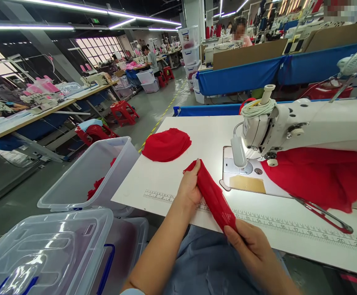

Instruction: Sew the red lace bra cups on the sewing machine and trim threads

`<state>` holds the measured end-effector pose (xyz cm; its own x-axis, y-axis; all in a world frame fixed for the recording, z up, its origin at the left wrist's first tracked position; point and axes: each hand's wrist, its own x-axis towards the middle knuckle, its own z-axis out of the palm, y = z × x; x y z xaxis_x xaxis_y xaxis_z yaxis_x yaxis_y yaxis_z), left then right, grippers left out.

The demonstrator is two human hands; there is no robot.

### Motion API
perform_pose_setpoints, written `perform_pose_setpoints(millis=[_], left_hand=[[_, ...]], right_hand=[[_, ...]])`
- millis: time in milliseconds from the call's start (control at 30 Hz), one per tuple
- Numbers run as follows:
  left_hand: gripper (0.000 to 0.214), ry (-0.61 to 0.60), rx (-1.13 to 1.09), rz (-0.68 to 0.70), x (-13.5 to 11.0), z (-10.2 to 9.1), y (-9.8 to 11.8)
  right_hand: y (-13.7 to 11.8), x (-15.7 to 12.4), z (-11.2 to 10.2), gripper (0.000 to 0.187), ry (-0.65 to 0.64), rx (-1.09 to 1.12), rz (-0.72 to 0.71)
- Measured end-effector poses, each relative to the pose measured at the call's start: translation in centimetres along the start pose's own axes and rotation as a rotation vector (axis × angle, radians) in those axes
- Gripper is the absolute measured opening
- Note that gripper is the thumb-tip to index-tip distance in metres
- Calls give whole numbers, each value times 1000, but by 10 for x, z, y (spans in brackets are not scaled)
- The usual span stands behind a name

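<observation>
A narrow folded strip of red fabric is stretched between my two hands over the front edge of the white sewing table. My left hand pinches its far end. Closer to my body, my right hand grips the other end. A stack of rounded red fabric pieces lies on the table beyond my left hand. The white sewing machine stands to the right, with a heap of red fabric under its arm.
Red-handled scissors lie beside the printed ruler along the table front. At my left stand a clear plastic bin holding red pieces and a lidded bin. Other workers sit at tables behind.
</observation>
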<state>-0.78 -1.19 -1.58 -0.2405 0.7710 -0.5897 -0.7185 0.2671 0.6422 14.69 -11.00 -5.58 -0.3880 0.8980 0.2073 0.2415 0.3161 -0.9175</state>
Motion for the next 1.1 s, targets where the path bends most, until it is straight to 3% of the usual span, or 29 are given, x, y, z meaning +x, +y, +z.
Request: perform_pose_setpoints(millis=[33, 100, 167, 200, 300, 400, 533, 600, 767, 933, 1100], left_hand=[[39, -56, 5, 48, -7, -2, -2], [40, -188, 29, 137, -20, -4, -9], [37, -298, 90, 183, -34, -3, -21], [35, -340, 126, 193, -40, -2, -28], [29, -399, 153, 188, -54, 1, -46], [22, -420, 71, 114, -55, 0, -50], [29, -528, -3, -318, -35, -7, -35], [31, -530, 3, -422, -22, -11, -25], [16, -539, 128, -176, 0, -16, -7], [26, -661, 258, -268, 6, -17, 5], [33, -670, 349, -194, 13, -17, 11]], right_hand=[[4, -1, -8, 32, 32, -72, 47], [7, -1, -20, 20, 239, -220, 111], [4, 4, -24, 22, 451, -308, 96], [1, 8, -23, 22, 486, -319, 63], [-10, 22, -18, 27, 451, -283, -14], [-13, 30, -15, 33, 430, -216, -68], [-9, 24, -23, 31, 300, -127, -110], [-5, 19, -27, 33, 244, -104, -97], [8, 8, -30, 34, 145, -80, -9], [12, 2, -32, 29, 98, -86, 13], [7, -2, -31, 31, 104, -85, 151]])
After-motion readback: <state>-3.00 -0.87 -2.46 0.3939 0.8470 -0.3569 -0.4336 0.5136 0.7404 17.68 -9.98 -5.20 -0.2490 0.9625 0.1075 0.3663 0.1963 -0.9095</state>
